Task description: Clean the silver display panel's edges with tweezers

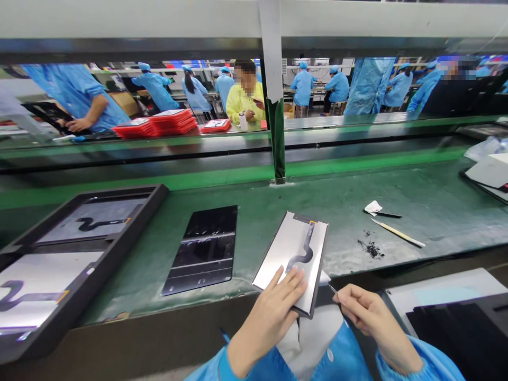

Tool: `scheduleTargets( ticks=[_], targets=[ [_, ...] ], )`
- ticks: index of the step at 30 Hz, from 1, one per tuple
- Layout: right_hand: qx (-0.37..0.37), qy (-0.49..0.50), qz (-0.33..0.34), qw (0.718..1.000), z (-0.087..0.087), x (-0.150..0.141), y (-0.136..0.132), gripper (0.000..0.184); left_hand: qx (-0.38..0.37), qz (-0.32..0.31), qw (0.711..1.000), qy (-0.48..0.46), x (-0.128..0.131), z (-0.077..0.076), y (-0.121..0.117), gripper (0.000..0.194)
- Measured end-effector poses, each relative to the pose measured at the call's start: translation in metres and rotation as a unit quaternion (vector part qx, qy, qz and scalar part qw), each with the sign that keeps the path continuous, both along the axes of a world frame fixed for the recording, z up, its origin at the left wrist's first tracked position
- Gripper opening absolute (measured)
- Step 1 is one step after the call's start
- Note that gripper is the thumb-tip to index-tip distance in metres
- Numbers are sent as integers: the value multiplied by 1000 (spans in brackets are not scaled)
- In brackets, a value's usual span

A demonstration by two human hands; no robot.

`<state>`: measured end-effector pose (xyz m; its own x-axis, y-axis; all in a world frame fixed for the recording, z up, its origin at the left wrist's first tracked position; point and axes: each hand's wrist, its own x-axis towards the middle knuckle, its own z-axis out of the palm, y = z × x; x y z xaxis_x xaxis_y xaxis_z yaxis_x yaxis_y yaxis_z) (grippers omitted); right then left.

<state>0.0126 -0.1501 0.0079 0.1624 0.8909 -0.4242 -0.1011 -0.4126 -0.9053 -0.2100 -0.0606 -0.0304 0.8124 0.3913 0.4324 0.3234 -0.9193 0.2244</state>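
Observation:
A tablet-sized display panel (273,246) lies silver back up, tilted, over the table's front edge, with a dark S-shaped flex cable (305,248) on it. My left hand (273,304) grips its near end, fingers stretched across the back and thumb at the lower edge. In my right hand (363,307), thumb and fingers pinch a thin pointed metal tool (332,289) beside the panel's right edge. The rest of that tool is hidden in the hand. Left of the panel lies a dark glass panel (206,248) with shiny bands across it.
A black foam tray (130,241) at left holds more display panels. On the right lie a yellow-handled craft knife (397,233), a black tool with white tissue (387,214) and black scraps (371,248). Black sheets (456,333) sit lower right. A green post (277,140) rises behind; co-workers sit beyond.

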Motion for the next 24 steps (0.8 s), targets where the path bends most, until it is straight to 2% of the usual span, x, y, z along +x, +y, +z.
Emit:
scheduleTargets(
  ticks=[6, 13, 24],
  targets=[
    [8, -27, -35, 999, 7, 15, 2, 61, 49, 37, 998, 4, 22, -4, -8, 56],
    [27, -38, -52, 998, 16, 26, 9, 56, 54, 44, 998, -2, 25, -8, -10, 62],
    [35, -52, -53, 997, 9, 42, 11, 58, 67, 67, 996, -7, 30, -7, -13, 57]
  ],
)
